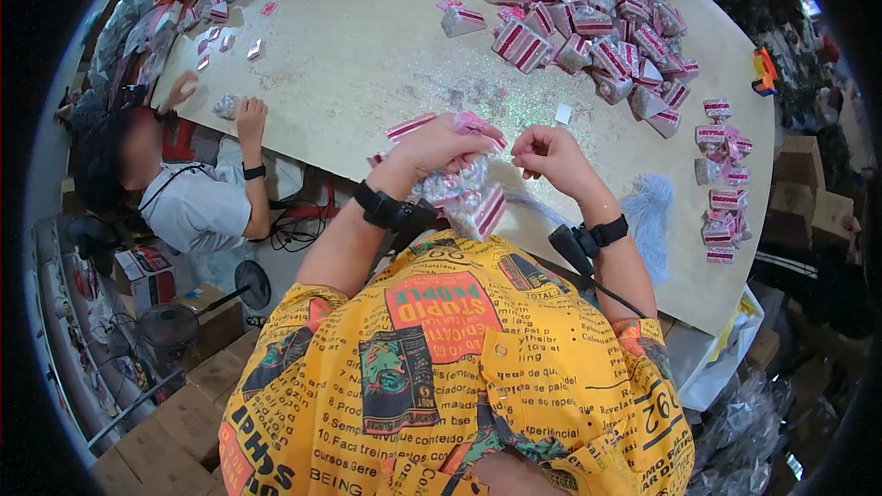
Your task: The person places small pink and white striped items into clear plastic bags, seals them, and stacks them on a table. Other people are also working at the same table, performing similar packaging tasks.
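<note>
My left hand is closed around a bunch of small see-through packets with pink-and-white striped, wedge-shaped ends. They hang below the fingers, over the table's near edge. More striped packaging shows beyond the hand, and pink tops stick out by the fingertips. Just to the right is my right hand, its thumb and fingers pinched together near the bunch. Whatever that pinch may hold is too small to make out. Glitter is scattered over the pale tabletop beyond both hands.
A large heap of striped packets covers the far right of the table. Bundled packets line its right side, near a pale blue fibre brush. At left, another person handles a packet. A fan and cartons stand lower left.
</note>
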{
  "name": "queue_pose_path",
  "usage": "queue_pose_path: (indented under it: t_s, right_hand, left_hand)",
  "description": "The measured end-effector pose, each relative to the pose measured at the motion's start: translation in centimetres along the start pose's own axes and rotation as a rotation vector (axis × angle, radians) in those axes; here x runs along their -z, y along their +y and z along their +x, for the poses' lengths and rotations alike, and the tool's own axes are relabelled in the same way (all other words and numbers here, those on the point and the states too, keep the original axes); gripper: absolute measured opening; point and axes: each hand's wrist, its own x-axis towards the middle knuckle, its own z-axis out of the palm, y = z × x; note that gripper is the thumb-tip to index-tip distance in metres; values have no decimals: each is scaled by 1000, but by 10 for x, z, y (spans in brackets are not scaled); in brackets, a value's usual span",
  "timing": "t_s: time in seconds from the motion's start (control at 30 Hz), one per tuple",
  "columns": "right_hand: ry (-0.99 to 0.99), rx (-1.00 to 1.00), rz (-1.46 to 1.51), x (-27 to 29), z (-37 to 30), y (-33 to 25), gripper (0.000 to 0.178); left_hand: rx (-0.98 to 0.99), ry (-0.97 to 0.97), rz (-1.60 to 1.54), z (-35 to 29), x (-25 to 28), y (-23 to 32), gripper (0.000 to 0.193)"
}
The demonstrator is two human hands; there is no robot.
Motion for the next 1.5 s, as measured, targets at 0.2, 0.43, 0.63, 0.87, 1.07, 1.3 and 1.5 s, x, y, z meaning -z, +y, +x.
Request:
queue_pose_path:
  t_s: [0.2, 0.43, 0.63, 0.87, 1.07, 1.3, 1.5]
  right_hand:
    - [87, 139, 85, 6, 8, -14, 8]
    - [254, 153, -6, 28, 0, -13, 11]
    - [257, 251, -306, 30, -1, -9, 10]
    - [276, 211, -265, 23, 1, -19, 11]
    - [186, 208, -9, 17, 9, -29, 11]
    - [251, 259, -72, 26, 14, -25, 10]
    - [356, 414, -505, 25, 3, -39, 9]
  left_hand:
    - [-21, -44, -24, 19, -17, -3, 21]
    - [24, -28, -290, 28, -12, -2, 16]
    - [54, -41, -395, 30, -9, 3, 17]
    - [31, -37, -418, 35, -11, 9, 15]
    - [0, -77, -354, 41, -18, 10, 10]
    - [-1, -133, -369, 47, -20, 13, 15]
    - [33, -113, -375, 46, -15, 13, 15]
